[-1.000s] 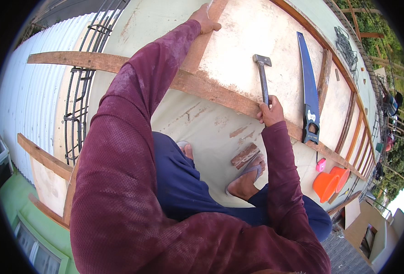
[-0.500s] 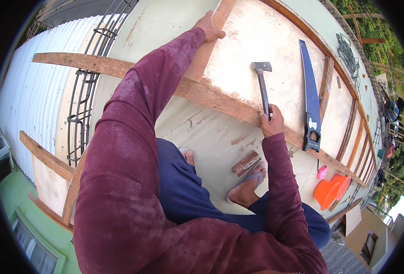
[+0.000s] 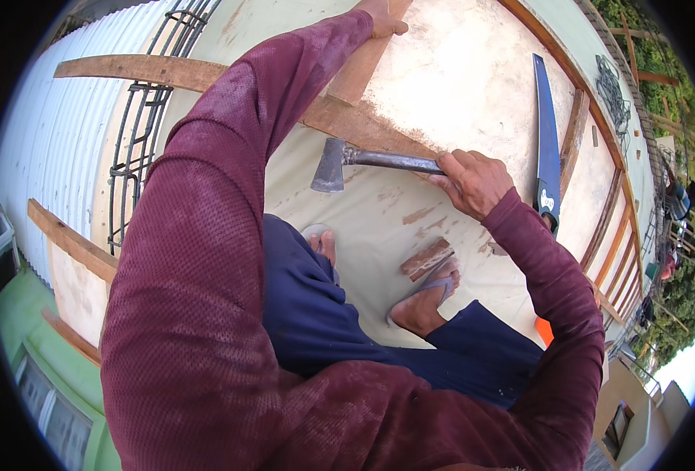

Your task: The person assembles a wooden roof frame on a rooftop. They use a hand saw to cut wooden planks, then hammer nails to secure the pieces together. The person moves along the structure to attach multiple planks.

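Note:
My right hand (image 3: 473, 182) is closed round the handle of a hatchet (image 3: 395, 160), raised above the frame. The dark metal head points left, just below the end of a wooden board (image 3: 360, 72) and apart from it. At the top, my left hand (image 3: 382, 19) grips that same board, thumb over its right edge; the other fingers are mostly hidden. The board's lower end lies over a long wooden rail (image 3: 343, 124). To the right, a blue-bladed handsaw (image 3: 548, 125) rests on the pale panel (image 3: 465, 78), its handle partly covered by my right sleeve.
A broken brick-like block (image 3: 426, 257) lies on the ground beside my sandalled foot (image 3: 422, 306). Steel rebar (image 3: 139, 133) runs along the left by white corrugated sheeting (image 3: 65, 149). An orange container (image 3: 545, 330) shows partly behind my right arm. Wooden crosspieces (image 3: 603, 228) continue to the right.
My right hand has lifted the hatchet off the panel and swung its head to the left, toward the board's lower end. My left hand still grips the board.

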Demonstrator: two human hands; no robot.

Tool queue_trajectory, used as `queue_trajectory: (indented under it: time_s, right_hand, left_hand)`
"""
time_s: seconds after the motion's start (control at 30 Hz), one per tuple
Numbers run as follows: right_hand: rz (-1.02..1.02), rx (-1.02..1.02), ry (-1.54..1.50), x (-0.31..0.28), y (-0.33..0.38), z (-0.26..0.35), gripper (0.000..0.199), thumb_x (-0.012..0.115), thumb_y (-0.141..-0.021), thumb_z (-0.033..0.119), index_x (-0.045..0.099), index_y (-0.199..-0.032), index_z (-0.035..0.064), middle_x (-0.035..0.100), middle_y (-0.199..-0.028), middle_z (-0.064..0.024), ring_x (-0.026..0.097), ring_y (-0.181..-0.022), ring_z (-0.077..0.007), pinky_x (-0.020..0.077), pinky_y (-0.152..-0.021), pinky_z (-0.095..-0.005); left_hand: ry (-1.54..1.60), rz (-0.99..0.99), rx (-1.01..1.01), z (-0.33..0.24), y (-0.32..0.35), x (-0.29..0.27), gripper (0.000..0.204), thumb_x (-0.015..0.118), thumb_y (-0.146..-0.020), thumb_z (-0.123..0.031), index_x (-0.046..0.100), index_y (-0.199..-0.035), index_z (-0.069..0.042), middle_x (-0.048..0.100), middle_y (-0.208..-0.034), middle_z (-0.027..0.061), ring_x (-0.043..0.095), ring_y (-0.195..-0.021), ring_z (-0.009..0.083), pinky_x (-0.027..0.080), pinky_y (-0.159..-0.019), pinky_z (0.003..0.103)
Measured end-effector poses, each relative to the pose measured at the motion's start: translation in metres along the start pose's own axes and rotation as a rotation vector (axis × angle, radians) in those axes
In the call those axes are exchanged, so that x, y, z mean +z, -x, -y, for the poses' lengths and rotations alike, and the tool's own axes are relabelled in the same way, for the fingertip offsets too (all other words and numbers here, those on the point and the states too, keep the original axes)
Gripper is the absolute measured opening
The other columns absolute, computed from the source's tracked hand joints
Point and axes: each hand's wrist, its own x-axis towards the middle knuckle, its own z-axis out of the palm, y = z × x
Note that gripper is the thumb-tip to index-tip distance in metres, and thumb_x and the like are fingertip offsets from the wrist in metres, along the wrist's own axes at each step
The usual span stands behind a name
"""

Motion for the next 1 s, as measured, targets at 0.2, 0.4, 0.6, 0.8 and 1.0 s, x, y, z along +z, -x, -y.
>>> queue_trajectory:
  time_s: [0.2,0.4,0.6,0.8,1.0]
  right_hand:
    - [0.094,-0.049,0.259,-0.002,-0.046,-0.019,0.026,0.054,-0.098,0.037,0.049,-0.099,0.0106,0.058,-0.078,-0.0079,0.061,-0.062,-0.0261,0.0508,-0.053,-0.0369]
    - [0.056,-0.013,0.206,0.0,-0.041,-0.005,0.031,0.049,-0.101,0.039,0.049,-0.094,0.0089,0.061,-0.072,-0.0086,0.065,-0.059,-0.0256,0.0523,-0.048,-0.0358]
    - [0.077,0.075,0.261,0.0,-0.069,-0.024,0.036,0.045,-0.102,0.043,0.05,-0.093,0.0086,0.063,-0.072,-0.0098,0.065,-0.06,-0.0267,0.052,-0.049,-0.0377]
    - [0.06,-0.139,0.081,0.005,-0.039,-0.006,0.036,0.046,-0.102,0.043,0.05,-0.094,0.008,0.063,-0.074,-0.0123,0.065,-0.06,-0.0298,0.0527,-0.052,-0.041]
    - [0.214,0.258,-0.099,0.009,-0.049,-0.011,0.046,0.036,-0.105,0.045,0.053,-0.09,0.0046,0.061,-0.064,-0.015,0.063,-0.061,-0.0356,0.0486,-0.058,-0.0473]
  left_hand:
    - [-0.007,0.019,-0.011,-0.014,0.0,-0.005,0.094,0.082,-0.063,-0.029,0.037,-0.137,0.009,0.049,-0.131,0.0287,0.047,-0.126,0.039,0.037,-0.11,0.04]
    - [0.081,0.022,-0.035,-0.014,0.008,-0.011,0.092,0.081,-0.063,-0.027,0.037,-0.136,0.009,0.049,-0.13,0.0303,0.047,-0.126,0.04,0.037,-0.111,0.04]
    - [-0.015,-0.096,-0.011,-0.001,0.005,0.004,0.091,0.08,-0.063,-0.026,0.038,-0.136,0.008,0.05,-0.129,0.0298,0.048,-0.124,0.0404,0.038,-0.11,0.04]
    - [0.117,0.005,-0.005,-0.01,0.011,-0.013,0.088,0.08,-0.062,-0.025,0.04,-0.133,0.007,0.052,-0.126,0.0288,0.05,-0.122,0.0397,0.04,-0.108,0.04]
    - [0.143,0.108,-0.064,-0.025,0.01,-0.031,0.102,0.084,-0.059,-0.03,0.033,-0.14,0.006,0.05,-0.132,0.0299,0.048,-0.127,0.0388,0.038,-0.111,0.039]
